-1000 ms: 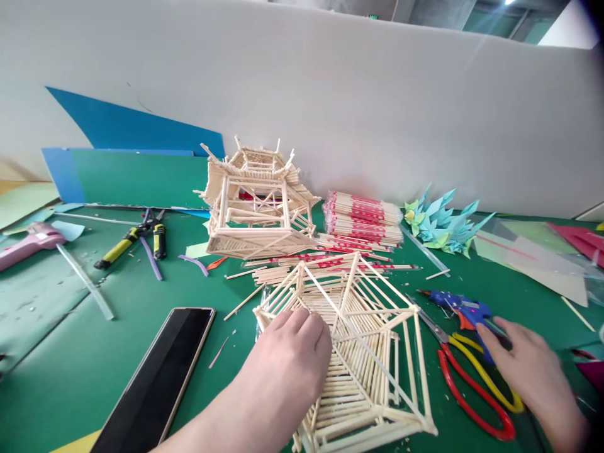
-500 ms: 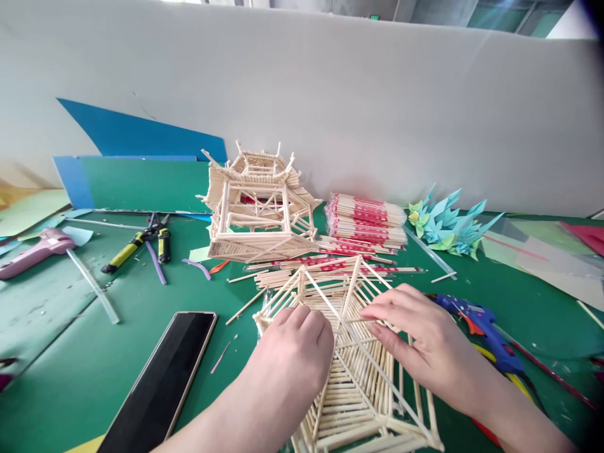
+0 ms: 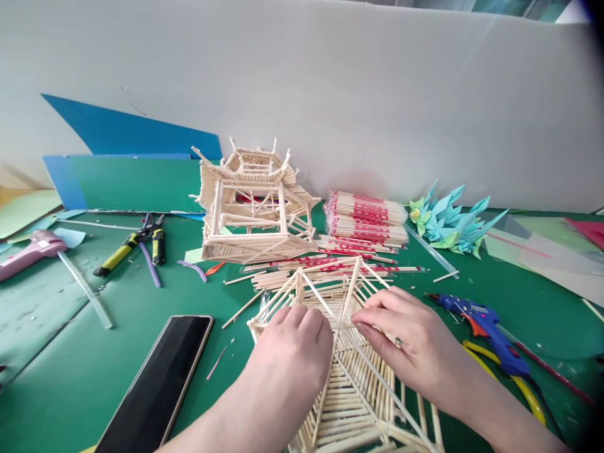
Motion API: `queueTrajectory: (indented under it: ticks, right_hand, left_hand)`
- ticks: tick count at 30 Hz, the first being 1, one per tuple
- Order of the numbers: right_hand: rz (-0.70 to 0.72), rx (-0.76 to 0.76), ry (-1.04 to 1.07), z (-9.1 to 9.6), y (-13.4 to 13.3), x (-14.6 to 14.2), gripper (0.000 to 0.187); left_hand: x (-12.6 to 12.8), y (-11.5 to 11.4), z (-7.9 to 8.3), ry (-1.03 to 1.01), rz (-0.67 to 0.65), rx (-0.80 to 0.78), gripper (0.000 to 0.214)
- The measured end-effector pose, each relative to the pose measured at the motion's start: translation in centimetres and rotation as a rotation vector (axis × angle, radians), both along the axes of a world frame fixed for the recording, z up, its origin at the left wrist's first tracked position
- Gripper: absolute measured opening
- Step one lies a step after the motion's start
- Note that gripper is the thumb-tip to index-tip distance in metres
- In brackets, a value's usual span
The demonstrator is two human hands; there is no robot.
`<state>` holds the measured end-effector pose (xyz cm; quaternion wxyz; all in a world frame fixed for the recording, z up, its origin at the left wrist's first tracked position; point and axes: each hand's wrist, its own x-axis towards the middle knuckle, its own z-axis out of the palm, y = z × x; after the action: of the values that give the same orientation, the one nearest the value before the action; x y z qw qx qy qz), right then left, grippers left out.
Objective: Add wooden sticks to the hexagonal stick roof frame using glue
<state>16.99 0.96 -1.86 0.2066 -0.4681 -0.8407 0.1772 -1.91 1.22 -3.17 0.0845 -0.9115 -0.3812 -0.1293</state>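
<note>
Stick frame [image 3: 340, 393] rests on the green tabletop [image 3: 141, 302] directly before the person, beneath both hands. Its near end runs out of view, so its full long axis cannot be established. Two raised corners [image 3: 358, 262] point upward at the far side; a pale diagonal stick [image 3: 395, 396] slants from the middle toward the near right. Left hand [image 3: 292, 352] lies over the frame's left side, fingers curled, tips hidden; whether they clamp anything cannot be told. Right hand [image 3: 410, 333] has thumb and forefinger pinched on a stick near the frame's middle. Blue glue gun [image 3: 486, 324] lies to the right, nozzle pointing far left.
</note>
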Motion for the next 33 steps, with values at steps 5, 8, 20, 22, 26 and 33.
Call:
queueTrajectory:
  ticks: [5,8,20,22,26,33]
  right_hand:
    - [-0.001,0.003,-0.008,-0.1,0.09,0.0,0.02]
    - [0.0,-0.008,-0.002,-0.08,0.13,-0.06,0.019]
    - [-0.005,0.033,-0.008,-0.17,0.0,-0.17,0.018]
    - [-0.018,0.028,-0.018,0.04,-0.03,-0.26,0.018]
    - [-0.022,0.041,-0.016,0.2,-0.07,-0.37,0.017]
    - [-0.026,0.037,-0.031,0.24,-0.14,-0.43,0.016]
  left_hand:
    - [0.06,-0.03,0.25,0.029,0.0,-0.038,0.016]
    - [0.16,-0.03,0.43,0.035,-0.009,-0.043,0.016]
    - [0.04,-0.08,0.31,0.059,-0.01,-0.021,0.014]
    - [0.08,-0.07,0.33,0.056,-0.011,-0.023,0.015]
    - [0.08,-0.08,0.2,0.046,-0.01,-0.018,0.016]
    - [0.06,-0.05,0.24,0.045,-0.014,-0.022,0.015]
